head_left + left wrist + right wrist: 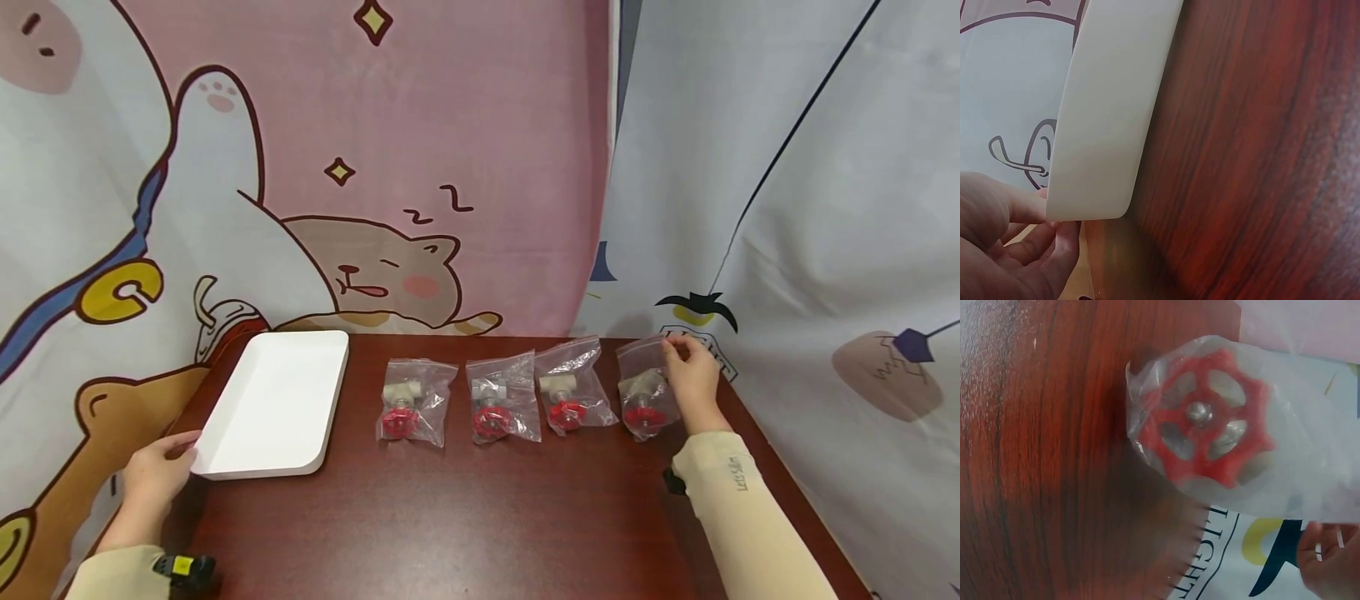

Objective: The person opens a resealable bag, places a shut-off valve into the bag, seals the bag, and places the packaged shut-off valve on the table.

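At the left, my left hand [156, 477] pinches the near left corner of a white tray [273, 400]. The left wrist view has the thumb against one side of the tray wall [1100, 125] and curled fingers at its lower edge. My right hand [692, 379] pinches the upper right edge of a clear zip bag [633, 354] at the right end of a row. Inside this bag is a valve with a red handwheel [645, 417]. The wheel [1200, 415] fills the middle of the right wrist view. Whether the bag touches the table cannot be told.
Three similar bagged valves lie left of the held one: one bag [576, 392] close by, another bag [504, 400] in the middle, a third bag [416, 404] nearest the tray. The brown table [465, 517] meets a printed curtain [480, 125] behind.
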`<action>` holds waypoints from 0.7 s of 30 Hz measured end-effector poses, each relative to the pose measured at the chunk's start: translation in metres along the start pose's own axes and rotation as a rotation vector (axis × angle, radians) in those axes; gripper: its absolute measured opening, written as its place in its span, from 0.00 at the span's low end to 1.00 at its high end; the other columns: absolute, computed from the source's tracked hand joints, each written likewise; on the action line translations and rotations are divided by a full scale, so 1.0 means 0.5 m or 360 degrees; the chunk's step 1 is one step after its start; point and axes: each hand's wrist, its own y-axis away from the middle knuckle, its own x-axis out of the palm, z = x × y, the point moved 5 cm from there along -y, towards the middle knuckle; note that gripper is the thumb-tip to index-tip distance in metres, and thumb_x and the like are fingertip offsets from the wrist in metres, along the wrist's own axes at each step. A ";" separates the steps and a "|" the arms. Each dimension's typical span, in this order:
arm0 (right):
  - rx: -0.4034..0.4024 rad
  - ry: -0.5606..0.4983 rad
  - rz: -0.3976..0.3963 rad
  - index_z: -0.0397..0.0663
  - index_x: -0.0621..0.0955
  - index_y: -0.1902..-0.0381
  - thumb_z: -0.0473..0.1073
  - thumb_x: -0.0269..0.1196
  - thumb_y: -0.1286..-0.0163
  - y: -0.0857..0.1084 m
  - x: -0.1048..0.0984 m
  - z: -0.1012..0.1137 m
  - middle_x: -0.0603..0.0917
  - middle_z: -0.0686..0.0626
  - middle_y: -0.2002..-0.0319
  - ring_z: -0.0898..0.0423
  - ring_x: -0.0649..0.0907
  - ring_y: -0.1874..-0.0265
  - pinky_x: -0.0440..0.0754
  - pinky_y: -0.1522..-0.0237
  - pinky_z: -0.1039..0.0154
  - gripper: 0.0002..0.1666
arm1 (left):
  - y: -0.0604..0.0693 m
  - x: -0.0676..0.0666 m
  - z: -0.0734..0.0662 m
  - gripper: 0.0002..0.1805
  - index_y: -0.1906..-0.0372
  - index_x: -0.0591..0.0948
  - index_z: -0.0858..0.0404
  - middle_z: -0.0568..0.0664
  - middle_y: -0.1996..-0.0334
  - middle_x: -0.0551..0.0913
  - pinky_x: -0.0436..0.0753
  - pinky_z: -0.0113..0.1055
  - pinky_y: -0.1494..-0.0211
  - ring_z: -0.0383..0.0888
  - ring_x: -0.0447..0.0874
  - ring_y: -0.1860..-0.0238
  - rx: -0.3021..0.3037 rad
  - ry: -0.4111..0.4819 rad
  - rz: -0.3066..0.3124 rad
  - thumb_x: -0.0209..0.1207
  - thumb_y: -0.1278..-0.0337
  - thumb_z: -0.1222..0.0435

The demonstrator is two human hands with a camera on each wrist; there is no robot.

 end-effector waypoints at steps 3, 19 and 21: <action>-0.0009 0.0044 0.0091 0.39 0.76 0.45 0.48 0.55 0.29 0.006 -0.003 0.000 0.80 0.37 0.56 0.50 0.77 0.62 0.72 0.68 0.70 0.21 | -0.002 0.000 0.001 0.24 0.36 0.67 0.72 0.76 0.38 0.62 0.70 0.62 0.42 0.70 0.63 0.44 -0.0001 -0.0002 -0.0005 0.48 0.32 0.63; 0.0383 0.0151 0.0465 0.33 0.59 0.33 0.47 0.57 0.33 0.034 -0.019 -0.099 0.67 0.27 0.39 0.33 0.69 0.43 0.69 0.42 0.40 0.37 | 0.000 0.000 0.002 0.24 0.37 0.68 0.72 0.77 0.38 0.62 0.70 0.62 0.42 0.70 0.64 0.45 0.0010 0.0004 -0.0019 0.48 0.32 0.64; 0.0476 0.0186 0.0514 0.32 0.58 0.33 0.50 0.55 0.33 0.039 -0.022 -0.113 0.65 0.27 0.39 0.33 0.68 0.44 0.68 0.42 0.39 0.39 | 0.000 0.001 0.003 0.24 0.37 0.68 0.72 0.77 0.38 0.62 0.70 0.62 0.42 0.70 0.64 0.44 0.0011 0.0007 -0.0020 0.48 0.32 0.64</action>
